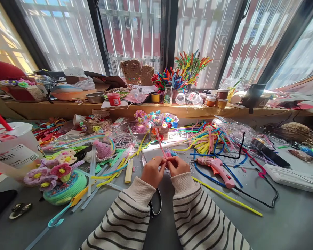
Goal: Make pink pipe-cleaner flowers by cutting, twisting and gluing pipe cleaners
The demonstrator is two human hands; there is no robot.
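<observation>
Both hands meet over the middle of the table, gripping one pink pipe cleaner (pixel 160 143) whose free length sticks up and away from me. My left hand (pixel 152 172) pinches it between thumb and fingers. Close beside it, my right hand (pixel 177 166) has its fingertips closed on the same piece. Scissors (pixel 156 205) lie under my left wrist, partly hidden by the hand and sleeve. Just right of my right hand rests a pink hot glue gun (pixel 216 168) with a black cord. A yellow pipe cleaner (pixel 229 197) stretches along the table near my right sleeve.
A bundle of coloured pipe cleaners (pixel 208 139) lies behind the glue gun. Clear glue sticks (pixel 91 170) and a green pot of fuzzy flowers (pixel 65 187) are at left, near a drink cup (pixel 13 149). A white power strip (pixel 294 177) sits at right. Jars line the sill (pixel 141 109).
</observation>
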